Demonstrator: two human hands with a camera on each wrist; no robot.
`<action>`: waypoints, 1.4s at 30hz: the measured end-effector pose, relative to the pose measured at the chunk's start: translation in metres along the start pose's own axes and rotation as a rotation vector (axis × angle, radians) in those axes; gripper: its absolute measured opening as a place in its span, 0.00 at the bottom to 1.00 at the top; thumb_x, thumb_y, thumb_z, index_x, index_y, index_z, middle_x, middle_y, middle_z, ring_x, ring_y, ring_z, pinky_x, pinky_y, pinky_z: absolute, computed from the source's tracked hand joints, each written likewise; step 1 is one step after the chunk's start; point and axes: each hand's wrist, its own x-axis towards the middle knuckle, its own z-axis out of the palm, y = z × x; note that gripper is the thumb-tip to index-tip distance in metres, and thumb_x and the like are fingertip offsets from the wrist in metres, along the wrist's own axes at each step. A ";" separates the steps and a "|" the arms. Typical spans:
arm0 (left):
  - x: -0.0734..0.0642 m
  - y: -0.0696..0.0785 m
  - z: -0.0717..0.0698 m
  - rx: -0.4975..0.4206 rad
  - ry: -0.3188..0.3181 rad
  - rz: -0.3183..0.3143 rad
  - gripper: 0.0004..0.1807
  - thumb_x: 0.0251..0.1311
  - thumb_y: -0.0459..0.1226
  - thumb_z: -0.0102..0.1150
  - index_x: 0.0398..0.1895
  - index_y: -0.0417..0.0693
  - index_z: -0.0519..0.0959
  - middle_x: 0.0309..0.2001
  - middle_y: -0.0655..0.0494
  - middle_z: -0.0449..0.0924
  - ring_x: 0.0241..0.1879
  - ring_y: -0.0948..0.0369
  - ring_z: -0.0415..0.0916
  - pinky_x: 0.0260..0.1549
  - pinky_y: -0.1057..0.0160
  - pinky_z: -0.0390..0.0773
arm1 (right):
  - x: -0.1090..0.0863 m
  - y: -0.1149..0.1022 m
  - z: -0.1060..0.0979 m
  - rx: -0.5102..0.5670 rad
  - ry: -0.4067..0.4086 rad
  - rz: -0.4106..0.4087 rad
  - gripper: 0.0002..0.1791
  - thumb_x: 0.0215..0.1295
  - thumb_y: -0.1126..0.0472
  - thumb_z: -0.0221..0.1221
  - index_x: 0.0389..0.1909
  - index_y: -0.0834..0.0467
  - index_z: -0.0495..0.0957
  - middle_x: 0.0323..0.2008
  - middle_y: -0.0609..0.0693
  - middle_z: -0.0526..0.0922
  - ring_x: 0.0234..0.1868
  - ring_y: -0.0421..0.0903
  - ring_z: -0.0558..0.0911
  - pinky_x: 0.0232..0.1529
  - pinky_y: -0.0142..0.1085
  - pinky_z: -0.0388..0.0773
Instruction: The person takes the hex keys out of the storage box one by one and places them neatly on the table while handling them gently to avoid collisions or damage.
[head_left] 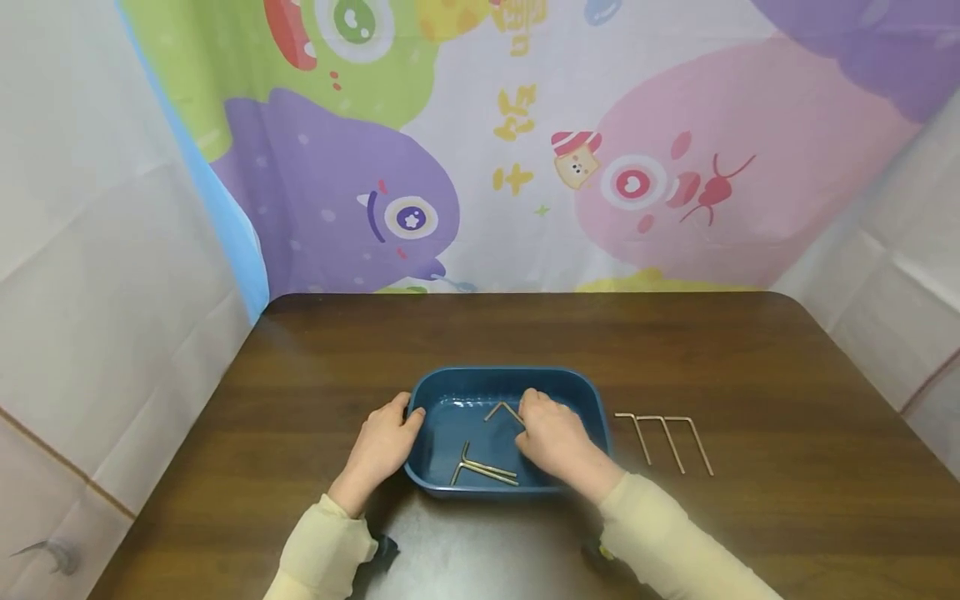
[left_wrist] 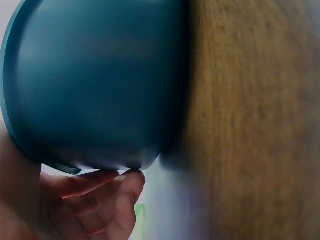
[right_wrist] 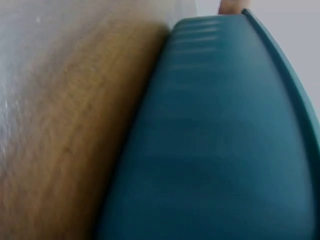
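A blue rectangular tub [head_left: 480, 379] stands on the table. At its left end my left hand [head_left: 381, 442] grips the rim, thumb over the edge and fingers along the outside wall, as the left wrist view shows of the hand [left_wrist: 95, 205]. My right hand [head_left: 553, 433] reaches inside the tub's right half and pinches a brass-coloured hex key [head_left: 501, 405], its bent end showing left of the fingertips. Two more L-shaped hex keys [head_left: 487, 472] lie together on the tub floor near the front wall. In the right wrist view, the tub's outer wall [right_wrist: 215, 130] fills the picture and hides the fingers.
Right of the tub, three hex keys [head_left: 667, 419] lie in a row on the brown wooden table [head_left: 787, 400]. A cartoon-printed curtain [head_left: 495, 233] hangs behind the table's back edge, and pale walls [head_left: 97, 208] stand at both sides.
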 end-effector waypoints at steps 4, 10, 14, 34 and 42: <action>-0.003 -0.002 0.001 -0.001 0.002 0.004 0.17 0.62 0.43 0.46 0.49 0.43 0.73 0.44 0.45 0.79 0.43 0.50 0.76 0.40 0.50 0.73 | -0.003 0.004 -0.005 0.035 0.026 0.012 0.08 0.48 0.67 0.58 0.28 0.60 0.68 0.21 0.48 0.67 0.21 0.44 0.69 0.21 0.36 0.67; -0.002 -0.001 0.000 0.003 0.008 0.009 0.16 0.62 0.43 0.46 0.48 0.44 0.74 0.43 0.45 0.79 0.42 0.51 0.77 0.40 0.51 0.73 | -0.007 0.011 -0.015 0.066 0.080 0.024 0.08 0.47 0.66 0.58 0.27 0.58 0.68 0.21 0.47 0.67 0.20 0.44 0.68 0.20 0.35 0.65; -0.001 0.000 -0.001 0.006 0.026 0.029 0.15 0.62 0.43 0.46 0.46 0.44 0.75 0.42 0.45 0.80 0.42 0.49 0.77 0.40 0.49 0.73 | -0.009 0.015 -0.024 0.077 0.085 0.051 0.08 0.48 0.65 0.58 0.28 0.58 0.68 0.22 0.48 0.67 0.19 0.44 0.67 0.19 0.35 0.64; -0.001 -0.001 -0.001 0.006 0.018 0.025 0.16 0.62 0.43 0.46 0.47 0.44 0.74 0.43 0.45 0.79 0.44 0.49 0.76 0.41 0.49 0.73 | -0.022 0.046 -0.050 0.082 0.182 0.106 0.06 0.50 0.62 0.55 0.27 0.56 0.66 0.19 0.48 0.67 0.18 0.46 0.67 0.18 0.35 0.61; -0.001 -0.001 -0.001 0.003 0.010 0.021 0.17 0.62 0.43 0.46 0.49 0.43 0.74 0.45 0.45 0.79 0.45 0.48 0.76 0.42 0.48 0.73 | -0.028 0.059 -0.058 0.084 0.223 0.107 0.06 0.51 0.62 0.54 0.26 0.56 0.65 0.19 0.47 0.68 0.20 0.46 0.69 0.20 0.36 0.61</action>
